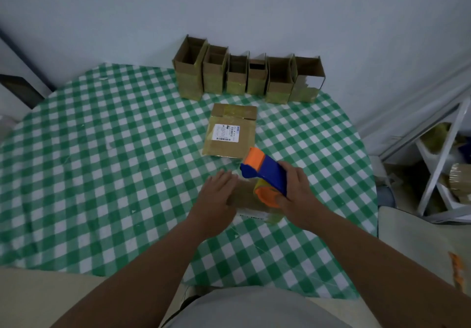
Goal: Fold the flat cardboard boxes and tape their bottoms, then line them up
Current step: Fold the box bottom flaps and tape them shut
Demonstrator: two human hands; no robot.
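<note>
A cardboard box (246, 196) lies on the table under both my hands, mostly hidden by them. My left hand (216, 200) presses flat on its left side with straight fingers. My right hand (297, 195) grips a blue and orange tape dispenser (265, 175) over the box's right part. A flat cardboard box (230, 131) with a white label lies just beyond. Several folded, open-topped boxes (248, 75) stand in a row at the table's far edge by the wall.
The round table has a green and white checked cloth (102, 162). A white shelf frame (443, 154) with cardboard stands on the right. A dark object (23, 90) sits at the far left by the wall.
</note>
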